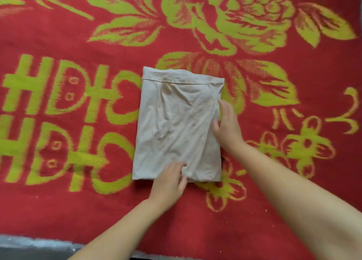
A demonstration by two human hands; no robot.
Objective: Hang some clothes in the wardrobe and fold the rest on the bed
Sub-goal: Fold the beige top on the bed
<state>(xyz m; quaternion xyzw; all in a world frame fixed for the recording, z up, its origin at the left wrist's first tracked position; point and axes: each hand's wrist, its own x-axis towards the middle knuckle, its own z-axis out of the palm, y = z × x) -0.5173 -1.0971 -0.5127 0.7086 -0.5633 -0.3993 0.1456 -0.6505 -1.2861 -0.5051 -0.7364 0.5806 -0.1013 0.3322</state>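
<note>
Right now a beige garment (179, 122) lies folded into a neat upright rectangle in the middle of the bed, its hem seam running across the far end and soft creases fanning over its top; the left hand (168, 183) rests on the near edge, fingers laid fairly flat on the cloth, its grip slack and holding nothing; the right hand (227, 122) lies along the right edge, fingers loosely bent against the fabric, and whether its grip pinches the fold I cannot tell; under it all spreads a red bedspread (98, 210) patterned with big yellow-green flowers, leaves and blocky characters; a grey strip (29, 246) shows along the near edge.
</note>
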